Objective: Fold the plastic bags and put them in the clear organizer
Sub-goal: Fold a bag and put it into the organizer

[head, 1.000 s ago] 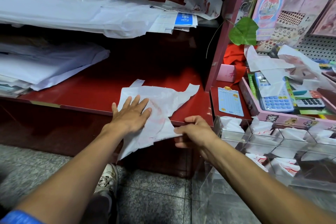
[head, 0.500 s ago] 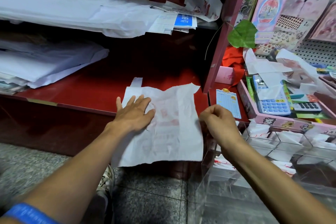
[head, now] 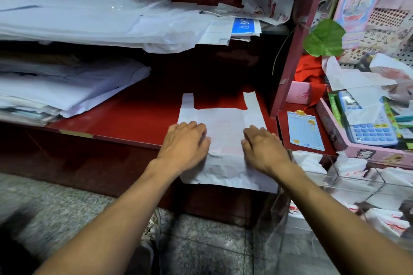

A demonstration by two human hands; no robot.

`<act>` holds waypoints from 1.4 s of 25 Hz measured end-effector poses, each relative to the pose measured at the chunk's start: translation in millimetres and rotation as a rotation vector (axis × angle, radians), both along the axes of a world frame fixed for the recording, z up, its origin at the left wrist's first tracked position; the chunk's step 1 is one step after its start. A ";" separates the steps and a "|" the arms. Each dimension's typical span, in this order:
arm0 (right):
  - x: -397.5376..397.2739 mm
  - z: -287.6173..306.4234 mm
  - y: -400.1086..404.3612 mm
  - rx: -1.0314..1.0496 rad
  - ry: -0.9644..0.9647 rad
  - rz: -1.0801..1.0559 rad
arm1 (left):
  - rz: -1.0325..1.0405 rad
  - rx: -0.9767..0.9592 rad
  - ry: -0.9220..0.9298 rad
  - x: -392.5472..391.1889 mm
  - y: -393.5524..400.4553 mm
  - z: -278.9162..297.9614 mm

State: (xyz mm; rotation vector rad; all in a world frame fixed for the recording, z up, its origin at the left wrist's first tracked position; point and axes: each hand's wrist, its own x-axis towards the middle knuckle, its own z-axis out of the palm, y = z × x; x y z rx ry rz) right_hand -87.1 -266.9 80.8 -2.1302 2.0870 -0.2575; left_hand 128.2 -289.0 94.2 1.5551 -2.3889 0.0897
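A white plastic bag (head: 224,127) with faint red print lies spread flat on the red shelf (head: 134,118), its two handles pointing away from me and its bottom edge hanging over the shelf's front. My left hand (head: 184,143) presses palm-down on the bag's left side. My right hand (head: 263,147) presses palm-down on its right side. The clear organizer (head: 348,183) stands at the lower right, with several folded white bags in its compartments.
Stacks of white sheets and bags (head: 67,87) fill the shelves to the left. Another printed bag (head: 257,0) hangs at the upper shelf. A pink tray (head: 377,154) with calculators, a green leaf (head: 324,38) and loose bags (head: 362,78) sit at right. My shoe (head: 152,232) is on the tiled floor.
The crumpled bag has been pulled open and flattened on the shelf. My right hand let go of its edge and now lies flat on it; my left hand slid toward the left side.
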 end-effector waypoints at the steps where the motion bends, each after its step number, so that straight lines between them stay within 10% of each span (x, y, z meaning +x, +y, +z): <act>1: 0.5 -2.1 -1.9 -0.034 0.020 -0.007 | -0.024 0.042 0.003 3.3 -0.2 -0.2; 5: 8.9 8.8 9.8 -0.388 0.053 0.058 | 0.076 0.276 0.011 21.3 -5.7 -5.2; 11: -8.7 11.5 26.9 -0.006 0.121 0.218 | 0.115 0.005 0.085 33.6 -7.5 -8.7; 15: -19.8 11.1 34.8 0.105 0.265 0.322 | -0.148 0.299 0.208 61.6 -6.6 2.1; 23: -35.4 14.7 33.2 -0.148 -0.440 0.216 | -0.219 0.125 0.346 99.2 -6.2 -21.6; 28: -36.9 5.8 25.3 -0.183 -0.507 0.144 | -0.060 0.258 0.759 92.6 -6.2 -17.2; 35: -22.1 9.2 10.7 -0.196 -0.640 -0.173 | 0.205 0.198 0.747 82.8 -12.5 -21.3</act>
